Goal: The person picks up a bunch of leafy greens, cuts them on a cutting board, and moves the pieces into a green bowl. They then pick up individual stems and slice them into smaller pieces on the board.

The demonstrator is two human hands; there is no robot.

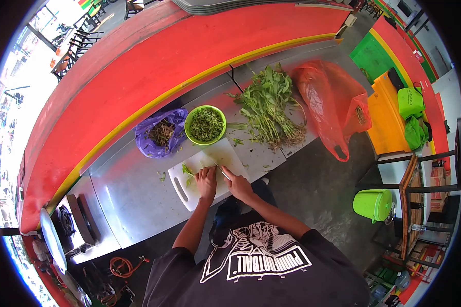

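Left hand point(206, 180) pins green leafy stems point(188, 170) on white plastic board point(182, 193), fingers flat; right hand point(236, 185) fingers grip small steel knife point(223, 174). Recommended: curl left fingertips back.

The board point(189, 193) is white, with green leaves point(188, 170) and a silvery knife point(224, 174) on it. Farther off, a lime bowl point(187, 128) holds dark green bits, with a purple bag point(176, 118) to its left and a red bag point(328, 102) to its right. The far wall point(153, 66) is red with a yellow stripe.
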